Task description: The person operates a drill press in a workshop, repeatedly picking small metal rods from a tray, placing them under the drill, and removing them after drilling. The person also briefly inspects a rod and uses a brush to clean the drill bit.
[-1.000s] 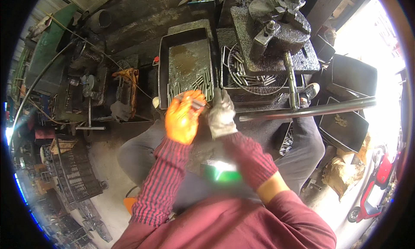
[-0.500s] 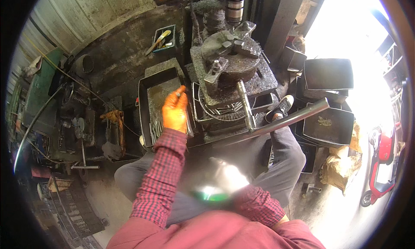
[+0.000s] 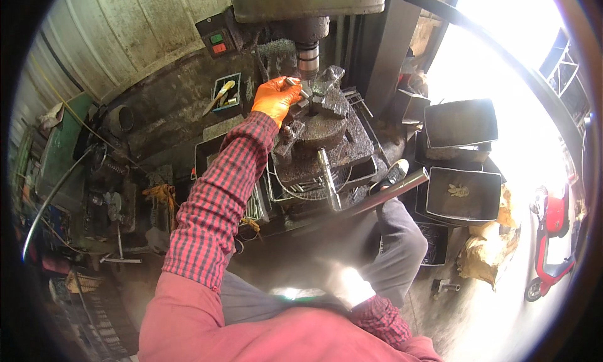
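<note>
My left hand (image 3: pixel 274 102), in an orange glove, pinches a short metal rod (image 3: pixel 293 83) at the left side of the jaws of a round chuck (image 3: pixel 321 131). The chuck is bolted on the oily table of a drill press, below its spindle (image 3: pixel 308 60). A bar handle (image 3: pixel 329 181) sticks out of the chuck toward me, and a long steel pipe (image 3: pixel 396 191) slants across at its lower end. Low in front of my body is my right hand (image 3: pixel 349 288), washed out by glare; its fingers and anything in them cannot be made out.
Left of the press stands a metal tray (image 3: pixel 206 154), partly behind my sleeve. A small box with a brush (image 3: pixel 221 97) sits on the bench. Dark bins (image 3: pixel 463 193) are stacked at the right. A switch box (image 3: pixel 217 38) hangs by the wall.
My left hand has moved up and right, from over the tray to the chuck jaws. The view has tilted up, showing more of the drill press. My right hand stays low.
</note>
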Motion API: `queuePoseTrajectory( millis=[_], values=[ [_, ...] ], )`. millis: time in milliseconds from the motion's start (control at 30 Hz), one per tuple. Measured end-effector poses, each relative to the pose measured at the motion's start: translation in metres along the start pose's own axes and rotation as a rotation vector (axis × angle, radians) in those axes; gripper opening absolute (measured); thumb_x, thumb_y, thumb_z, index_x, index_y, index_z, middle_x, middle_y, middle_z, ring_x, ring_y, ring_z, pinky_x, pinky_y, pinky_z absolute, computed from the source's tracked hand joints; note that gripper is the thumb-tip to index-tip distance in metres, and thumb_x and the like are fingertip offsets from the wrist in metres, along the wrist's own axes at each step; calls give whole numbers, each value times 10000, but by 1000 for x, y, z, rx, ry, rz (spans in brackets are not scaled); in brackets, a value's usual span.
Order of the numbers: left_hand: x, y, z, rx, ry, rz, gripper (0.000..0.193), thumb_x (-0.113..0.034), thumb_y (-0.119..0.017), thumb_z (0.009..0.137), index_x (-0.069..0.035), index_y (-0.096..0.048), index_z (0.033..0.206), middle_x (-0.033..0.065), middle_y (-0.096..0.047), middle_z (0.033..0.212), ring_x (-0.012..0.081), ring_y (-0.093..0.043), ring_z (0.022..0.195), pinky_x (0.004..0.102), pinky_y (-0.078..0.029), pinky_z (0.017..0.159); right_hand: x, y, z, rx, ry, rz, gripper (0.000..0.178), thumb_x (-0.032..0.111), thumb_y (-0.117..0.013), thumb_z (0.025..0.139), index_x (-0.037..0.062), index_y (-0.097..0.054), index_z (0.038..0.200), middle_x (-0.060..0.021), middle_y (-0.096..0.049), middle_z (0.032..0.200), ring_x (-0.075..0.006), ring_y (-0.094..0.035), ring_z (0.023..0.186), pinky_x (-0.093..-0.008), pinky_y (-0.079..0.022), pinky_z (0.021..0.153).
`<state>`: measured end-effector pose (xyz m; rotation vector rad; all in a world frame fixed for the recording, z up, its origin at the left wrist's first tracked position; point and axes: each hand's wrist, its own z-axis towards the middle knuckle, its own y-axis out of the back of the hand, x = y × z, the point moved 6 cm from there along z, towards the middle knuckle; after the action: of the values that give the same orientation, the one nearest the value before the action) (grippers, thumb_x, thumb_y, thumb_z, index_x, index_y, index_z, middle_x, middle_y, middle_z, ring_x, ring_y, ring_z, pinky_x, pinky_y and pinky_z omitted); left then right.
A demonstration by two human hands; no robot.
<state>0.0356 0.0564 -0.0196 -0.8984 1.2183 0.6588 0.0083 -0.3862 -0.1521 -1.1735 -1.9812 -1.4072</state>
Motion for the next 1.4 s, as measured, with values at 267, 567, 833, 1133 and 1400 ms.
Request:
queuePoseTrajectory(
  millis=[267,567,833,1133,1400],
  values=[
    [-3,-6,3,177,-53,409,255,-148,-811,966,21,-757,1149,41,-777,1045,116,-690,936,276,-544,850,30,38,-15,-86,121,-12,597,319,-800,906,84,-630,1427,-190,-671,1394,-378,-632,1299,-439,-517,1099],
    [-11,-17,5,223,-110,860,310,-302,-845,912,-50,-803,1088,46,-804,978,118,-711,896,305,-540,846,191,147,-27,-383,800,-341,608,222,-847,713,87,-684,1283,-130,-693,1202,-361,-674,1164,-540,-496,1093],
    [-8,-20,7,204,-90,905,330,-315,-837,907,-69,-805,1124,103,-809,1053,196,-756,1000,328,-550,906,104,162,37,-876,383,-1090,386,104,-701,833,92,-699,1219,-109,-659,1169,-304,-627,1162,-601,-358,1233],
    [-19,-26,-2,198,-211,975,356,-370,-799,909,-94,-805,1134,117,-780,1141,299,-745,1066,385,-552,922,84,51,79,-553,25,840,397,234,-705,1012,5,-674,1336,-113,-710,1271,-229,-652,1158,-343,-474,1072],
    [-16,-26,1,225,-210,976,362,-363,-800,898,-82,-801,1126,136,-773,1126,317,-739,1069,400,-553,916,130,193,-23,-767,590,-624,998,635,-858,679,10,-589,1409,-217,-633,1369,-428,-543,1381,-594,-337,1243]
  ],
)
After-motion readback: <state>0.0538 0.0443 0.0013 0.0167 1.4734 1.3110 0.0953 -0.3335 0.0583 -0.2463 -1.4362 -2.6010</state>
